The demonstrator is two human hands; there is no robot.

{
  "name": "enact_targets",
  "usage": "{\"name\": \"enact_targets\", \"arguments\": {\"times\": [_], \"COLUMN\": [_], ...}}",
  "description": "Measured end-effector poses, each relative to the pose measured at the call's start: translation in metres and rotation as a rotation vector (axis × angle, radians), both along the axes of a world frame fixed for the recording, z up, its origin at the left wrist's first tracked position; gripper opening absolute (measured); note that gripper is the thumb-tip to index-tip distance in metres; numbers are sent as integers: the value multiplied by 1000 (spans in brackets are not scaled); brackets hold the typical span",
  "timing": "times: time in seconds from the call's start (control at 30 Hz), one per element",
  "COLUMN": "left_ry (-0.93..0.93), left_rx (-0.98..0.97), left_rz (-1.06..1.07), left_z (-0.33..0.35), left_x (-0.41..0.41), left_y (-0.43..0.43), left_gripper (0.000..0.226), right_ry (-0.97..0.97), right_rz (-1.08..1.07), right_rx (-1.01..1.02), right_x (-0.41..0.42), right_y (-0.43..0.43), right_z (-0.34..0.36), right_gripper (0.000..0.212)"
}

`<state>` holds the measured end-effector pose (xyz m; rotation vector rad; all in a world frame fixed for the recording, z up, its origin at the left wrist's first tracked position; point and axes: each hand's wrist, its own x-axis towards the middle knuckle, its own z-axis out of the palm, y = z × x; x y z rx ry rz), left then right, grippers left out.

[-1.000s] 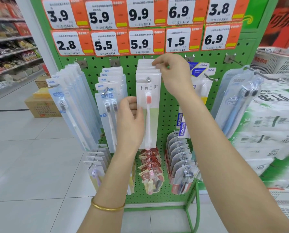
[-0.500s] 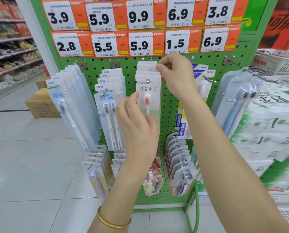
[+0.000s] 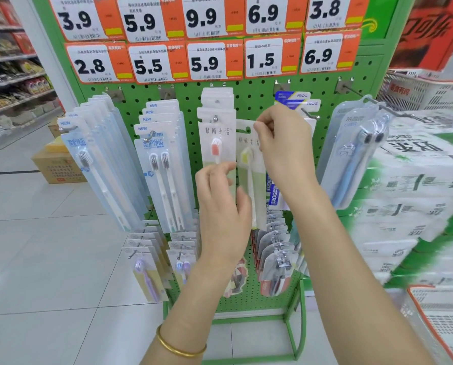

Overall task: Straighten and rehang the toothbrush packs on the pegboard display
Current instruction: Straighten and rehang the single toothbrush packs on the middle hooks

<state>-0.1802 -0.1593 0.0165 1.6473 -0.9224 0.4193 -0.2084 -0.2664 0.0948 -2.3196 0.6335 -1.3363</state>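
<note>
Yellow toothbrush pack (image 3: 249, 164) being pinched at its top corner by right hand (image 3: 282, 147) fingertips; left hand (image 3: 220, 209) curling against its lower edge, grip unclear.

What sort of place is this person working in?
Most likely a small supermarket or convenience shop: orange price tags top a green pegboard hung with toothbrush packs, and stocked shelves line an aisle at left.

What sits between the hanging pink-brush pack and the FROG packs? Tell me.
Head view: a loose yellow-brush pack, pinched at its top by the right hand.
</note>
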Motion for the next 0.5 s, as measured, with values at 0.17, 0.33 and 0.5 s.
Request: {"name": "enact_targets", "arguments": {"times": [0.17,0.33,0.5], "left_ry": [139,419,623], "left_rx": [27,87,109], "left_rz": [-124,-260,-495], "left_z": [-11,-34,-55], "left_x": [-17,-33,-52], "left_y": [-3,-7,-14], "left_gripper": [29,37,18], "right_ry": [-25,5,68], "right_rz": [2,63,136], "right_rx": [95,279,503], "right_x": [-37,-79,-103], "right_y": [0,-7,-15], "right_z": [-21,-54,-96], "right_gripper": [9,11,19]}}
